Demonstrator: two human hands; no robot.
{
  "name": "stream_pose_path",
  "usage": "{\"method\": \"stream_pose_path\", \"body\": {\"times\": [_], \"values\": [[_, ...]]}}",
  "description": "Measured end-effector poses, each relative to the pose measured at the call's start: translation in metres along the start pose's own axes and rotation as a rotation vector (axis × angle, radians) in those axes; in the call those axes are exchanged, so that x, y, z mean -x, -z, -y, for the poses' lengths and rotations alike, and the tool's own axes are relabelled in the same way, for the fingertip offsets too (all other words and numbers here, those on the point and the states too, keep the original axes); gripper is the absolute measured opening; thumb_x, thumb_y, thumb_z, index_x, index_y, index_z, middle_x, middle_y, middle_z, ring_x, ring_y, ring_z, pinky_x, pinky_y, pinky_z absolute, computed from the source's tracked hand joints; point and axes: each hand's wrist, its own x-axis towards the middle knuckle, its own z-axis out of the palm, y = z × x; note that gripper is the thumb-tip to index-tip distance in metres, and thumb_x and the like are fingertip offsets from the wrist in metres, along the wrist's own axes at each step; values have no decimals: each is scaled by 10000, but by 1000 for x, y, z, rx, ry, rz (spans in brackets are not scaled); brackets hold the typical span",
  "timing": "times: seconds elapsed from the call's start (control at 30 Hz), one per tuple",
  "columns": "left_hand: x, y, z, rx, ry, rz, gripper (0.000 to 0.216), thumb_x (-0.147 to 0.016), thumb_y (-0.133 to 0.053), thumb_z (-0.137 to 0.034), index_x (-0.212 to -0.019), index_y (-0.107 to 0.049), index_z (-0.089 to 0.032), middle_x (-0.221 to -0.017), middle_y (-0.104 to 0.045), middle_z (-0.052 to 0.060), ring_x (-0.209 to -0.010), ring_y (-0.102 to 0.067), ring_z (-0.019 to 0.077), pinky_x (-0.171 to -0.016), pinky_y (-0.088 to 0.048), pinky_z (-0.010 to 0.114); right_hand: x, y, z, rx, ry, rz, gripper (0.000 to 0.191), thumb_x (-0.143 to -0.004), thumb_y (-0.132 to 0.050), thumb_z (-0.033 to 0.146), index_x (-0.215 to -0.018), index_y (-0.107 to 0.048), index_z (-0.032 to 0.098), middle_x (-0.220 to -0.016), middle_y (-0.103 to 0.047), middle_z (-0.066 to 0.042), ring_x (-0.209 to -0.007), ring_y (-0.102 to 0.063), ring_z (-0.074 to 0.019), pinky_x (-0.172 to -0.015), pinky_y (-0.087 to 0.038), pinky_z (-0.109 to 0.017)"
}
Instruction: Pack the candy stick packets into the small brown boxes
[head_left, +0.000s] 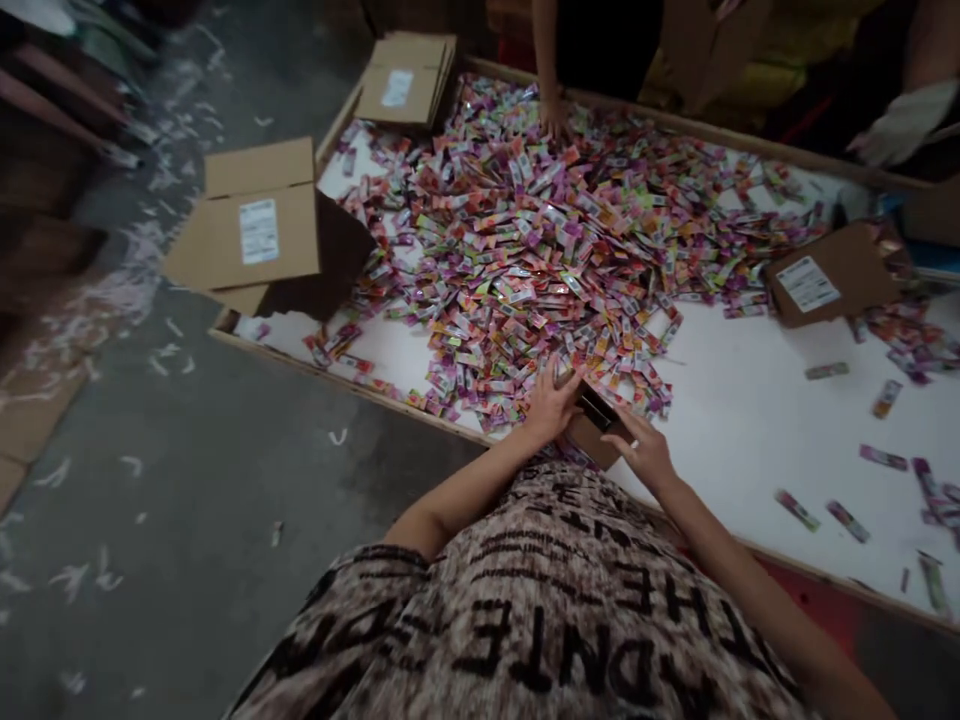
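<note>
A big heap of small colourful packets (540,240) covers the white table (750,410). At its near edge a small brown cardboard box (592,425) sits between my hands. My left hand (551,405) lies at the edge of the heap with fingers stretched along the box's left side. My right hand (645,445) rests on the box's right side, fingers curled against it. The image is blurred, so the grip is not sharp.
An open carton (262,230) hangs over the table's left edge, flattened cartons (405,80) lie at the far corner, and another carton (832,275) sits at right. Other people's hands (555,115) reach in from the far side. Paper scraps litter the grey floor (150,480).
</note>
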Motion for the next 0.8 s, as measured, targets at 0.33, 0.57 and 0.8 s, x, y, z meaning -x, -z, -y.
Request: {"method": "stream_pose_path", "body": {"times": [0.33, 0.57, 0.8], "values": [[-27, -9, 10, -262, -509, 369, 216, -951, -590, -227, -1030, -778, -155, -1247, -666, 149, -1350, -477, 334, -1238, -145, 667, -4, -47, 41, 424, -97, 217, 498, -1004, -476, 287, -1392, -588, -3, -1476, -504, -265, -1411, -375, -405, -1131, -373, -584], [-69, -10, -1, -144, -647, 542, 613, -876, -695, -371, -1439, -568, -163, -1497, -505, 223, -1423, -426, 353, -1208, -249, 576, -15, -25, 30, 232, -160, 121, 404, -969, -554, 292, -1320, -685, 140, -1465, -555, -176, -1415, -420, -327, -1168, -358, -528], [-79, 9, -12, -200, -646, 619, 1111, -671, -854, -491, -1615, -304, -290, -1579, -363, 250, -1423, -349, 482, -1158, -163, 656, -4, 0, -30, -622, -844, -498, 285, -759, -724, 425, -937, -744, 204, -976, -748, -59, -990, -683, -226, -987, -546, -464]]}}
